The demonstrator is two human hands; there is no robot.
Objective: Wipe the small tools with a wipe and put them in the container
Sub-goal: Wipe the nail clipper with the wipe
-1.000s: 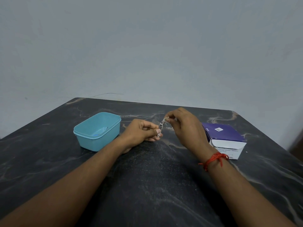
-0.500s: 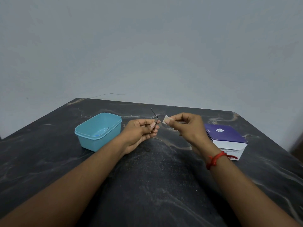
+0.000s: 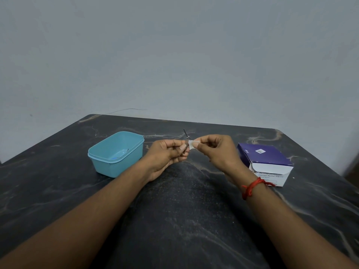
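My left hand (image 3: 168, 155) grips a small metal nail clipper (image 3: 186, 139) with its thin lever swung up and away from the body. My right hand (image 3: 215, 152) pinches a small white wipe (image 3: 191, 145) and presses it against the clipper's right side. Both hands hover above the middle of the dark marble table (image 3: 184, 220). The teal plastic container (image 3: 116, 153) stands open to the left of my left hand, with a small bluish item lying on its bottom.
A purple and white box of alcohol swabs (image 3: 266, 164) sits to the right of my right hand, flap open. A red thread is tied round my right wrist. The table ends at a grey wall behind.
The clipper's lever has swung up from its closed position. My right hand pulled the wipe a little to the right, then brought it back against the clipper.
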